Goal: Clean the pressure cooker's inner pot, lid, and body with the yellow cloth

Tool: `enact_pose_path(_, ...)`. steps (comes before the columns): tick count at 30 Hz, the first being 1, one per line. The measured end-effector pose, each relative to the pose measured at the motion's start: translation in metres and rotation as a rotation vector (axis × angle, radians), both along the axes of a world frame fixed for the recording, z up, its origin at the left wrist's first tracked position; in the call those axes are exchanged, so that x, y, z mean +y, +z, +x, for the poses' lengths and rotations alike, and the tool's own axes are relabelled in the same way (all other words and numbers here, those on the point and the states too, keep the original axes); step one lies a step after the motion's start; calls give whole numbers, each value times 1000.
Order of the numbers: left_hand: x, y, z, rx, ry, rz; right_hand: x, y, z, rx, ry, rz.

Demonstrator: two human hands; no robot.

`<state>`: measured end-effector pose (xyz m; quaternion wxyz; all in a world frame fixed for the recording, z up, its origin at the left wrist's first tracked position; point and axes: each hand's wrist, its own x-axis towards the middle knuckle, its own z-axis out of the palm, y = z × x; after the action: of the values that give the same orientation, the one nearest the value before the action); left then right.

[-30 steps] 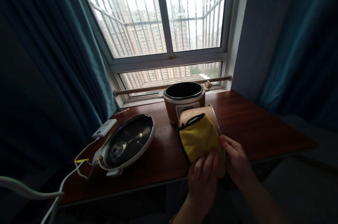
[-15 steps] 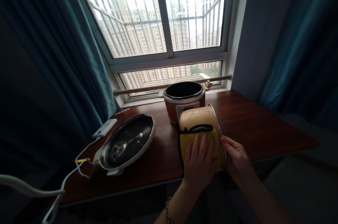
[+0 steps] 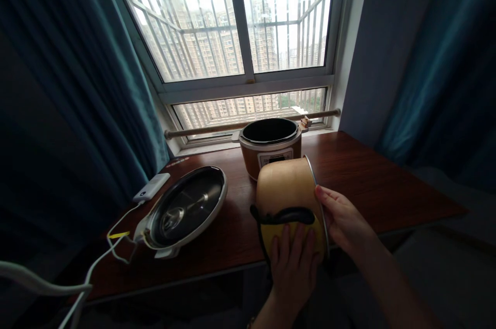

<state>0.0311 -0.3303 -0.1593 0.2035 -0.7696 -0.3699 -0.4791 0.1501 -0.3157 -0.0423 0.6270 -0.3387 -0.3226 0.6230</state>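
A gold inner pot (image 3: 287,182) of a rice cooker is tipped on its side near the table's front edge, its silver rim facing right. My right hand (image 3: 343,218) is closed on that rim, thumb on the outside. Over the near side of the pot lies a yellow cloth (image 3: 267,236) with black edging. My left hand (image 3: 292,259) holds the cloth against the wall, fingers stretched over it; its palm side is hidden. Just behind stands the rice cooker body (image 3: 250,156), lidless with a dark inside.
On the left lies a round lid (image 3: 194,210) with its dark inner side up. A white power bank (image 3: 152,187) with a white cable (image 3: 98,256) is beyond it. The brown table (image 3: 372,184) meets a barred window (image 3: 287,14); blue curtains (image 3: 127,76) hang at both sides.
The pot has turned about its axis, so its printed scale marks no longer show. My left hand and the cloth have moved down; my right hand has shifted slightly left and up with the rim.
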Motion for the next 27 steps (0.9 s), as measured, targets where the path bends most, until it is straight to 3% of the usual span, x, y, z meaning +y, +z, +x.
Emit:
enact_pose_path(4, 8, 2, -10, 8, 64, -12, -7, -24, 17, -351, -106, 137)
enact_pose_path(10, 10, 5, -8, -7, 45, -12, -39, -104, 17, -653, -70, 173)
enact_pose_path(13, 12, 18, 0, -10, 52, -30, -45, -134, 10, -683, -245, 123)
enact_pose_path(16, 15, 42, 9, -19, 63, -66, -44, -143, 7, -672, -385, 78)
enact_pose_path(19, 15, 50, 17, -17, 82, -93, -40, -133, 10, -576, -292, 97)
enact_pose_path(21, 13, 32, 19, 13, 81, -85, -38, -122, 12, -477, -231, 108)
enact_pose_path(25, 12, -34, 12, 64, 5, -6, -33, -101, 13, -300, -146, 99)
enact_pose_path(27, 16, -54, 4, 65, -23, 50, -32, -94, 11, -240, -119, 75)
